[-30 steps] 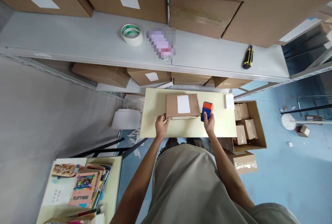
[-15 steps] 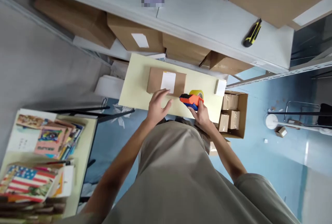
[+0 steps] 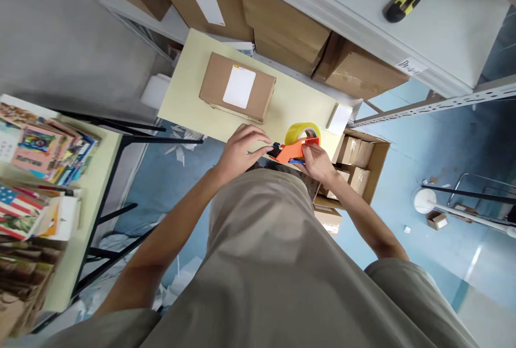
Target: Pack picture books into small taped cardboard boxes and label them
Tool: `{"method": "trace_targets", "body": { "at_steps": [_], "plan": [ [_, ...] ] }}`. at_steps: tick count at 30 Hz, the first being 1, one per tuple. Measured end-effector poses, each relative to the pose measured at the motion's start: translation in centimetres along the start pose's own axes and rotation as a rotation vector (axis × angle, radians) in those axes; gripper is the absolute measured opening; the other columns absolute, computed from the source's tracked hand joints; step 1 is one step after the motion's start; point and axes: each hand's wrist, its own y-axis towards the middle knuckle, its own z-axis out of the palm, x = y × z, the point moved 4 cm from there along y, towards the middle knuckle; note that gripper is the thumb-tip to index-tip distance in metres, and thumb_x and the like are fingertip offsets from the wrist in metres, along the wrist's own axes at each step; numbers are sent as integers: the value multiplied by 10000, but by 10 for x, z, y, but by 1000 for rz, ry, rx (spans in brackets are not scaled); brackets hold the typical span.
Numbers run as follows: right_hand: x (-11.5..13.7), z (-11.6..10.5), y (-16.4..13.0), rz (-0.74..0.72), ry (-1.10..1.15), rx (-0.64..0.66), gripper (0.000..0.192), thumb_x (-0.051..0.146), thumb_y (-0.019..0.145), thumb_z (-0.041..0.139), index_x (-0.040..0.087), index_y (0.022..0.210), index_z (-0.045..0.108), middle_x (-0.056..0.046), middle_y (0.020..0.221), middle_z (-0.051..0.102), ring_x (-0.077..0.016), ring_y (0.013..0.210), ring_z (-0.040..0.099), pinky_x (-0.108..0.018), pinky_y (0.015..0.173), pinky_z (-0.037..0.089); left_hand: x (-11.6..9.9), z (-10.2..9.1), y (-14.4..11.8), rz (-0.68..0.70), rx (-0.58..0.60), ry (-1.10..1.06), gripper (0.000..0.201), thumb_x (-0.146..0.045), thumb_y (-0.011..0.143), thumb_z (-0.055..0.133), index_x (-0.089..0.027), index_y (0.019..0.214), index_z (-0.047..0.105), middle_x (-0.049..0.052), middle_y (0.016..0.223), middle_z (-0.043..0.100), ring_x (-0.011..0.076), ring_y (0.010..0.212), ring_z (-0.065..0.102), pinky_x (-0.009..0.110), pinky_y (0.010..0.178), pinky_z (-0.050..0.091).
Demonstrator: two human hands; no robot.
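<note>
Orange tape dispenser (image 3: 289, 151) with yellow tape roll (image 3: 293, 132): gripped in right hand (image 3: 318, 162), at near edge of table (image 3: 181, 90). Left hand (image 3: 244, 148): fingers half-curled beside black front end (image 3: 274, 150), any pinch unclear. Labelled carton (image 3: 214, 79): on table. Possible hazard: nicked left thumb, from nearness to probable blade.

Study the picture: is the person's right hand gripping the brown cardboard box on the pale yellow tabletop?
No, the right hand grips an orange plastic tape dispenser, and the box lies apart from that hand.
</note>
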Motion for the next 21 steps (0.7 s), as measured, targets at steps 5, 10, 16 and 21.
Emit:
{"method": "trace_targets", "body": {
  "at_steps": [5, 10, 16, 21],
  "plan": [
    [-7, 6, 1, -25, -19, 62, 749, 715, 1201, 351, 57, 1455, 599, -241, 1106, 805, -409, 1092, 779, -535, 993, 652, 8, 19, -17, 5, -67, 35, 173, -398, 1127, 777, -272, 1014, 817, 46, 1009, 823, 234, 981, 758, 420, 939, 617],
    [-1, 17, 11, -55, -28, 115, 751, 712, 1209, 336, 58, 1504, 559, -247, 1155, 818, -399, 1121, 793, -519, 1022, 641, 26, 28, -38, 8, -133, 67, 202, -409, 1139, 760, -271, 998, 802, 43, 973, 829, 228, 935, 764, 418, 912, 608],
    [11, 28, 0, 74, -84, 450, 820, 728, 1218, 284, 12, 1574, 465, -277, 1157, 830, -415, 1132, 814, -482, 951, 615, 63, 35, -71, -60, -107, 69, 306, -496, 1163, 702, -270, 970, 772, 52, 968, 824, 237, 922, 747, 414, 913, 596],
    [-16, 32, -18, 392, -192, 715, 768, 668, 1235, 289, 14, 1616, 424, -304, 1234, 834, -438, 1151, 831, -486, 978, 599, 129, 28, -91, -302, -233, 50, 321, -516, 1118, 745, -253, 935, 768, 46, 938, 806, 231, 851, 692, 393, 898, 575]
  ]
}}
